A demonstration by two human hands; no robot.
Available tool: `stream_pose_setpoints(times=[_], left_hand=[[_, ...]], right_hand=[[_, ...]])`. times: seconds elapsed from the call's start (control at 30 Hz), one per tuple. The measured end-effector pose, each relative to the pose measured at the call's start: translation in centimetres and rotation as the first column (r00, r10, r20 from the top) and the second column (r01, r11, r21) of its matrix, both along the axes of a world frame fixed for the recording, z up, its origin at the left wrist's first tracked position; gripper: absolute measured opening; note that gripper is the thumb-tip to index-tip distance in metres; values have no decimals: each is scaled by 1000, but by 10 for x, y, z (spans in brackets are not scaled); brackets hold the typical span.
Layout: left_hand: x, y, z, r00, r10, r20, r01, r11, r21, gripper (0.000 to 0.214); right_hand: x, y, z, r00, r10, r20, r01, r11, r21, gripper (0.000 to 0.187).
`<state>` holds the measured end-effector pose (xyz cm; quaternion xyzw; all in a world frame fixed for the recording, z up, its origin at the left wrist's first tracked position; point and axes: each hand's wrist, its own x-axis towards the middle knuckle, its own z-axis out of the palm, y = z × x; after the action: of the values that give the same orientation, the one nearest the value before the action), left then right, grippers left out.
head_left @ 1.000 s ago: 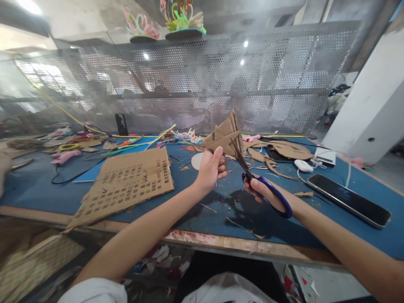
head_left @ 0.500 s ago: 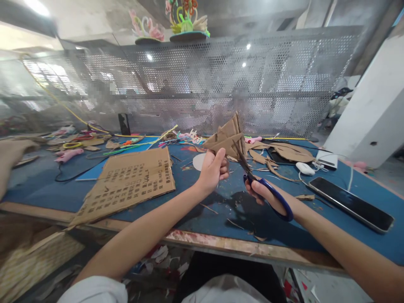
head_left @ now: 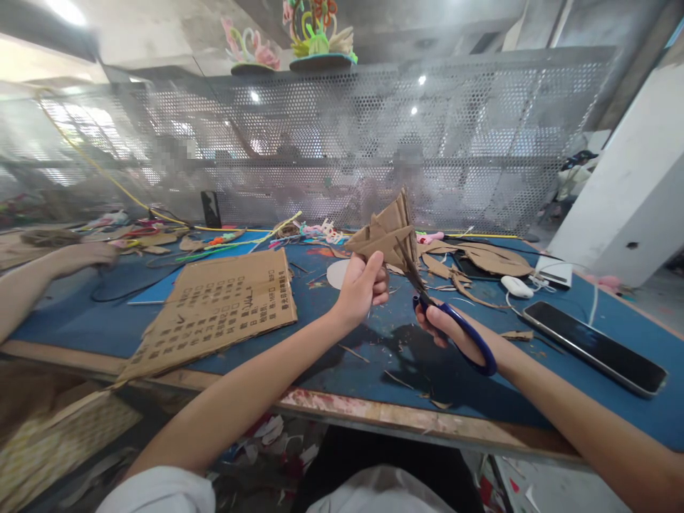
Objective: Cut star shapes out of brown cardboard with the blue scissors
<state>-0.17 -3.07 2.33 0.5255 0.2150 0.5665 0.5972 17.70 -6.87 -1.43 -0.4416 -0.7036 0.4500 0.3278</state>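
Note:
My left hand (head_left: 362, 288) grips a folded, layered piece of brown cardboard (head_left: 382, 235) above the table, thumb on its near face. In my right hand (head_left: 441, 328) are scissors with blue handles (head_left: 478, 348), my fingers through the loops. Their dark blades reach up to the right side of the cardboard; whether they are parted there I cannot tell. A white oval disc (head_left: 336, 273) lies on the table behind my left hand. To the left rests a flat cardboard sheet (head_left: 224, 299) with printed writing.
At right lie a phone (head_left: 596, 347), a white earbud case (head_left: 516, 286) and cut cardboard pieces (head_left: 491, 258). A co-worker's hand (head_left: 88, 256) reaches over the table from the left. Behind stands a perforated metal screen (head_left: 331, 135). Scraps dot the blue tabletop (head_left: 342, 377).
The co-worker's arm at the left has reached farther in over the table, its hand now by the pink piece there. My hands, the cardboard and the scissors are nearly unmoved.

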Motion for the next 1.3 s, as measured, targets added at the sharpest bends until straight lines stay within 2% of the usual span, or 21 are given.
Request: stream_pose_setpoints(times=[0.37, 0.73, 0.93, 1.1, 1.3], left_hand=[[-2, 5, -1, 999, 8, -54, -7, 1000, 29, 41], [-1, 3, 0, 999, 27, -19, -26, 999, 23, 42], [-1, 3, -1, 999, 41, 8, -41, 998, 40, 42], [-1, 2, -2, 1000, 18, 18, -19, 999, 46, 42], [2, -2, -3, 999, 0, 36, 0, 1000, 4, 45]], right_hand=[[2, 3, -6, 1000, 12, -28, -12, 1000, 13, 53], [2, 2, -4, 999, 35, 3, -35, 999, 23, 54], [4, 0, 3, 994, 97, 56, -103, 988, 119, 59], [8, -2, 1, 988, 157, 14, -157, 988, 8, 58], [5, -3, 0, 990, 135, -26, -135, 991, -2, 60]])
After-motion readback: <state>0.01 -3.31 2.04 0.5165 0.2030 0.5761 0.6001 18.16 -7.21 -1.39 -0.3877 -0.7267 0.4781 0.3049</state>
